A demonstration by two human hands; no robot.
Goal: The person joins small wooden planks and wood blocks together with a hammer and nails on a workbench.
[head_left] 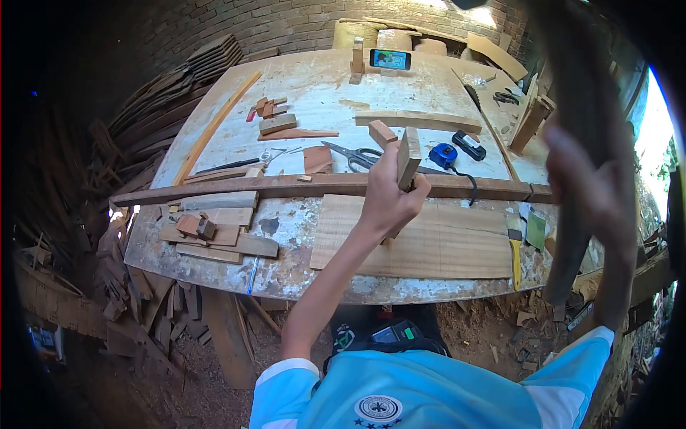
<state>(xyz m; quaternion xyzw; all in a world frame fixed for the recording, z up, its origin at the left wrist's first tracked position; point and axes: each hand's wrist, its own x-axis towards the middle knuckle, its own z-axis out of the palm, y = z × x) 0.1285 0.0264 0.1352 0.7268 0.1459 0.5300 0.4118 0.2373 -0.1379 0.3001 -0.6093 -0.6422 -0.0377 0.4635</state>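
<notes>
My left hand (395, 191) is closed around short wooden blocks above the workbench. A reddish block end (382, 133) and a paler block (409, 156) stick up from its grip. At the right, my right hand (594, 187) is raised and blurred, its fingers wrapped against a long, dark wooden board (572, 79) that stands nearly upright close to the camera. Below my left hand lies a wide, flat plank (450, 243). Behind it, a long wooden rail (286, 187) crosses the bench. Scissors (354, 155) and a blue tape measure (443, 155) lie beyond the rail.
A phone (390, 59) leans at the back of the bench (300, 79). Wood offcuts (221, 236) and a small wooden plane (196, 226) are at the front left. A yellow-handled saw (515, 250) lies front right. Stacked boards (171, 93) fill the left side; scraps litter the ground.
</notes>
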